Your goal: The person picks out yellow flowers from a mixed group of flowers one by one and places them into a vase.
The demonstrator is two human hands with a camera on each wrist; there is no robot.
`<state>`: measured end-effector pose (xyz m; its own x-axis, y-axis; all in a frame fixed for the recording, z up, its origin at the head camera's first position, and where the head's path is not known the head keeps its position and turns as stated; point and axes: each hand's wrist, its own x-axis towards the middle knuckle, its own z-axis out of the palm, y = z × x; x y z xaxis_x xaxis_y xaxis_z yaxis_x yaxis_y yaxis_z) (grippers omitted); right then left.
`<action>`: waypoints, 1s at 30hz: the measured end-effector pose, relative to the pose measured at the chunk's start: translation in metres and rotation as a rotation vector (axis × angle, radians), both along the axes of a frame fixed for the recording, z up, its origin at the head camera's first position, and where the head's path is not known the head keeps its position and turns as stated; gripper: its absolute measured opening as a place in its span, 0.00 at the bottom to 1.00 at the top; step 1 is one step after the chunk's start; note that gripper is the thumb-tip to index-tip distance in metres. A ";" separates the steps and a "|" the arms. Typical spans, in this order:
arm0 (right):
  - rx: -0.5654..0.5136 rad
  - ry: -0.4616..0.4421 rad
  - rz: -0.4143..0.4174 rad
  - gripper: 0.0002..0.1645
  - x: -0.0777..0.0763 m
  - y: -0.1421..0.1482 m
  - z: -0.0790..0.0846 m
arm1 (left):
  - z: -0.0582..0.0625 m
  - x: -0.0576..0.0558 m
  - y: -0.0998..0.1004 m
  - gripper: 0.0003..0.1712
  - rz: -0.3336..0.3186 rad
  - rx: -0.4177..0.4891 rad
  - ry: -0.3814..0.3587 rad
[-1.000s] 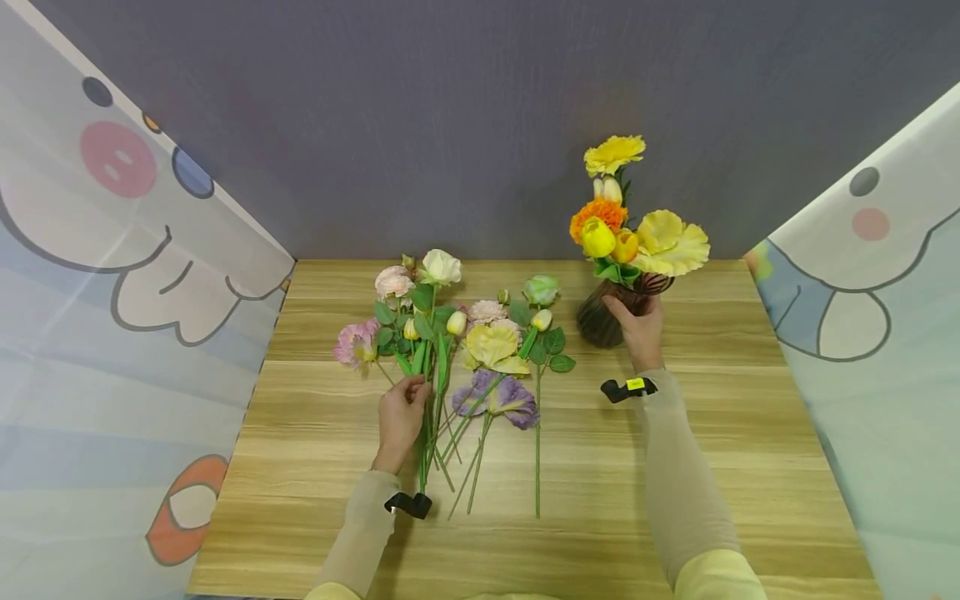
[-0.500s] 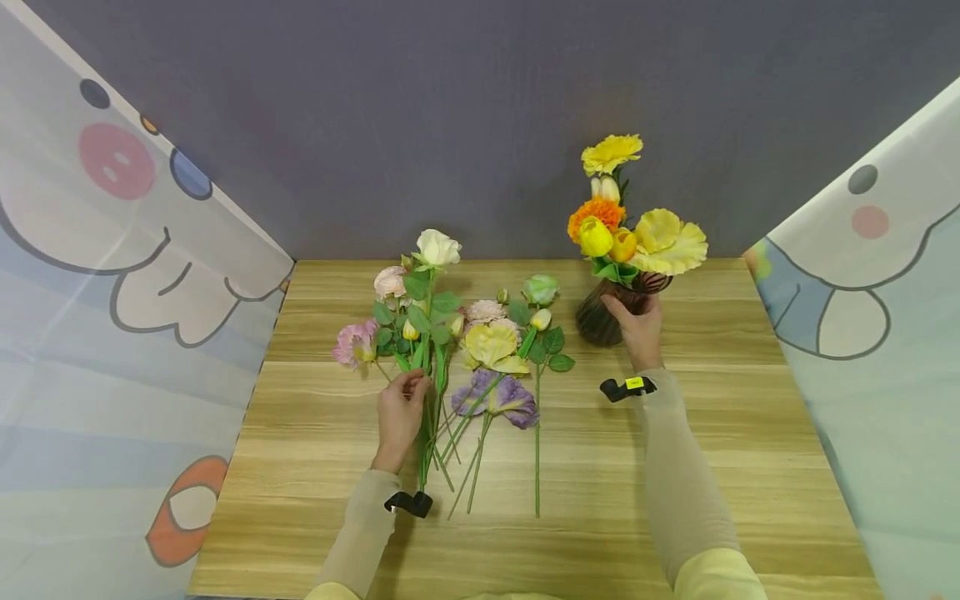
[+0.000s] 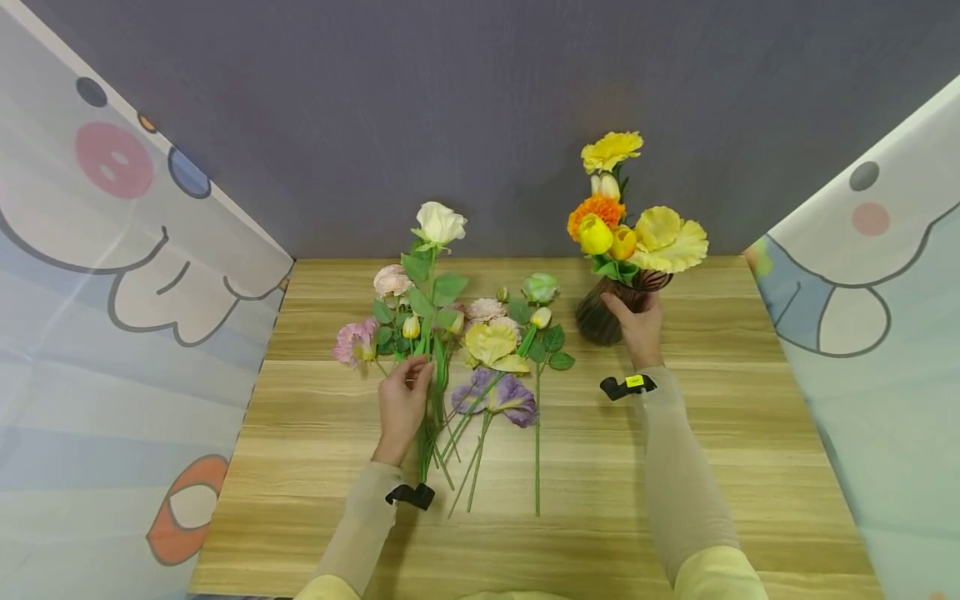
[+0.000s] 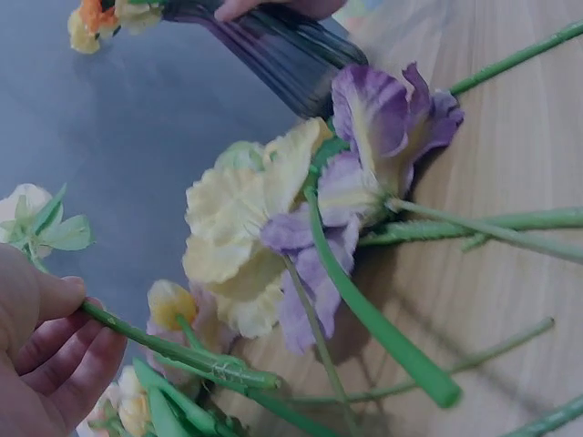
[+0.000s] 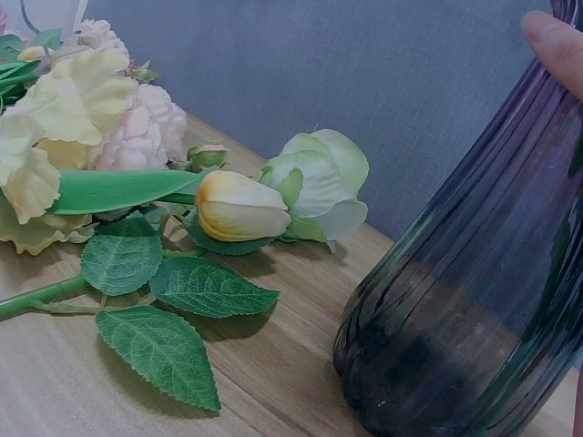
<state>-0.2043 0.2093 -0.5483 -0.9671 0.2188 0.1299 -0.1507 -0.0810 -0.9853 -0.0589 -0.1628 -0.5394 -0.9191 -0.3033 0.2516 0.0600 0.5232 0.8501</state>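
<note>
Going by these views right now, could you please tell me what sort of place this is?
It looks like a staged booth for tabletop work, rather than a lived-in room: a wood-grain table is closed in by a plain dark backdrop behind and cartoon-printed sheets on both sides.

Tally. Desk: 1. Hands: 2, left hand and right hand. Vase: 1, by desk's far edge, nearer right corner. In vase: ruffled yellow bloom, 1; broad yellow bloom, 1; orange bloom, 1; yellow tulip, 1; orange tulip, 1. Between vase and desk's left edge: white rose, 1; green-white rose, 1; pale yellow bloom, 1; purple bloom, 1; mauve bloom, 1; cream-yellow tulips, 3; pale pink blooms, overlapping, count unclear.
</note>
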 end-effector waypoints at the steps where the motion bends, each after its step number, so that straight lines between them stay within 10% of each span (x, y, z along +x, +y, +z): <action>1: -0.003 0.007 0.001 0.40 0.000 0.000 0.000 | 0.002 -0.001 0.001 0.10 -0.006 0.004 0.004; 18: 0.037 -0.004 0.007 0.42 0.000 0.000 0.004 | 0.031 -0.028 0.027 0.10 -0.127 0.082 0.225; 30: 0.029 0.007 0.000 0.41 0.001 0.000 0.002 | 0.076 -0.050 0.073 0.10 -0.220 0.285 0.372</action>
<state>-0.2035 0.2093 -0.5462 -0.9662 0.2148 0.1427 -0.1572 -0.0520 -0.9862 -0.1093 -0.0898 -0.4631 -0.8328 -0.2167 0.5093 0.4683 0.2146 0.8571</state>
